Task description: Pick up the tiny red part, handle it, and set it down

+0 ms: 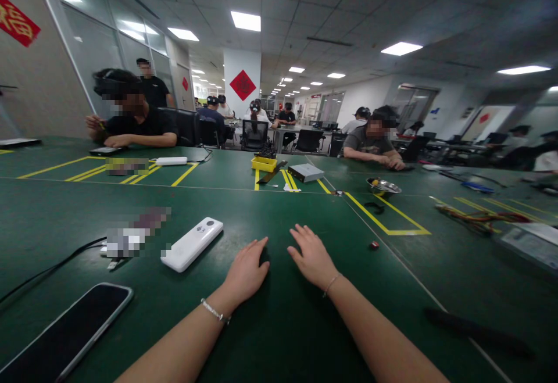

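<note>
My left hand [247, 272] rests palm down on the green table [279, 330], its fingers stretched out and holding nothing. Facing it, my right hand [313, 257] also lies low over the table with fingers extended and nothing in them. A gap of bare green surface separates the two hands. Nearest to my left hand is a white power bank [194, 244], lying to its left. Farther left, a black-screened phone [70, 333] lies near the front edge. A small red object [374, 245] sits to the right of my right hand.
Black cable [56, 269] crosses the left side. Ahead stand a yellow tray [264, 164] and a grey box [306, 172]. On the right are a metal dish [386, 186], bundled wires [479, 218] and a dark elongated object [477, 332]. Several people sit beyond the table.
</note>
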Action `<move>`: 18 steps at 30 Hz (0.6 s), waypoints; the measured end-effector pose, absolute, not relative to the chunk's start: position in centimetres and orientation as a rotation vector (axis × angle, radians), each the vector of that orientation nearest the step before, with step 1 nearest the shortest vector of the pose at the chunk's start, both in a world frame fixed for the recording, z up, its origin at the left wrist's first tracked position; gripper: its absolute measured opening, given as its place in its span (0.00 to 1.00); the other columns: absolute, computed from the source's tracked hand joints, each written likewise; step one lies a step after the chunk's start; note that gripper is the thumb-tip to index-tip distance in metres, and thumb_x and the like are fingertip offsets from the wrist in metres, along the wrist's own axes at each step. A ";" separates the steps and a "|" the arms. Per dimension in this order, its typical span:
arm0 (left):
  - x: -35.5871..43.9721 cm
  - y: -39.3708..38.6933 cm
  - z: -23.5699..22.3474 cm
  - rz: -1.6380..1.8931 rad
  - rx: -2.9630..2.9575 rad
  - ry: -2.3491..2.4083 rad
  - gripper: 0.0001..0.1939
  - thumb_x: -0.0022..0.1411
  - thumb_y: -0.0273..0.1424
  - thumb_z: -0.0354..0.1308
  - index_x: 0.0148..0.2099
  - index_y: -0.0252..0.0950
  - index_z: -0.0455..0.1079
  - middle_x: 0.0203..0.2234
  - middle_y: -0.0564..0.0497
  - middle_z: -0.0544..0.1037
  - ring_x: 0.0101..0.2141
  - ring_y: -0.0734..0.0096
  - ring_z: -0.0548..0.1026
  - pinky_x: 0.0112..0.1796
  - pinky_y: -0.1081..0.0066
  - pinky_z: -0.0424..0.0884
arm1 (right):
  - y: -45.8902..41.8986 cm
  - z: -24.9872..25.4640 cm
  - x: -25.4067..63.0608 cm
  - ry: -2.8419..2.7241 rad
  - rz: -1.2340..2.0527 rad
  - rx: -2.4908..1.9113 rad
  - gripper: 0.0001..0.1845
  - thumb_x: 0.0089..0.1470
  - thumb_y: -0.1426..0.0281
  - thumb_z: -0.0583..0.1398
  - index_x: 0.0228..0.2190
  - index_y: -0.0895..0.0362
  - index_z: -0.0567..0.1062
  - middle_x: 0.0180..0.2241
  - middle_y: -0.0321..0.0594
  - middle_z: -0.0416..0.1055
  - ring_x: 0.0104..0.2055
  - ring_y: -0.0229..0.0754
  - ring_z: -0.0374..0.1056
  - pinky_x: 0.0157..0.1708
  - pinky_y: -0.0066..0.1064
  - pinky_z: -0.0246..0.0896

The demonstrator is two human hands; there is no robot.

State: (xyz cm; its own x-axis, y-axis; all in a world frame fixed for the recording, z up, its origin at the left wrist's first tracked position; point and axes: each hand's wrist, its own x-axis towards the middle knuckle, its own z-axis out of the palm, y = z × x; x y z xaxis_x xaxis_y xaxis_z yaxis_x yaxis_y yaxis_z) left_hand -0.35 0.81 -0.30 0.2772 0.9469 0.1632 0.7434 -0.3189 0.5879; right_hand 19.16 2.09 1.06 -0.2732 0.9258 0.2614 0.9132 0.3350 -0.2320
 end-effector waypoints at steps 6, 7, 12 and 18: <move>-0.1 0.6 -0.2 0.545 2.255 1.496 0.27 0.52 0.30 0.48 0.56 0.36 0.55 0.53 0.47 0.62 0.55 0.62 0.53 0.54 0.59 0.44 | 1.0 0.2 16.9 -2.543 0.243 -1.410 0.26 0.52 0.57 0.46 0.52 0.50 0.58 0.55 0.41 0.55 0.57 0.48 0.47 0.52 0.49 0.43; -0.1 0.5 -0.2 0.553 2.251 1.495 0.27 0.52 0.31 0.48 0.56 0.36 0.56 0.53 0.47 0.62 0.55 0.62 0.53 0.54 0.59 0.44 | 1.4 0.6 17.9 -2.522 0.219 -1.420 0.24 0.53 0.59 0.46 0.51 0.52 0.60 0.53 0.41 0.58 0.55 0.46 0.51 0.51 0.46 0.46; -0.3 0.5 0.0 0.575 2.203 1.494 0.26 0.52 0.32 0.49 0.55 0.38 0.57 0.52 0.47 0.63 0.55 0.63 0.54 0.54 0.60 0.44 | 4.0 2.0 27.1 -2.057 -0.199 -1.988 0.22 0.48 0.77 0.47 0.44 0.59 0.69 0.47 0.47 0.65 0.49 0.46 0.59 0.47 0.38 0.53; -0.3 0.5 0.1 0.590 2.193 1.473 0.25 0.51 0.31 0.49 0.53 0.39 0.59 0.52 0.48 0.64 0.55 0.62 0.54 0.54 0.59 0.44 | 4.0 0.9 35.9 -1.642 -0.183 -2.444 0.27 0.43 0.78 0.47 0.45 0.53 0.68 0.48 0.46 0.63 0.45 0.49 0.62 0.41 0.39 0.59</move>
State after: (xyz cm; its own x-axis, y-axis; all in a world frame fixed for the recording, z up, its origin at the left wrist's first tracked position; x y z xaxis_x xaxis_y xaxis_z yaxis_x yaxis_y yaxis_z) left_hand -0.32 0.52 0.07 0.3445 0.9326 0.1078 0.7491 -0.3423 0.5671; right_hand 35.93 4.02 0.86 0.3781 0.9021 0.2081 0.9257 -0.3675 -0.0892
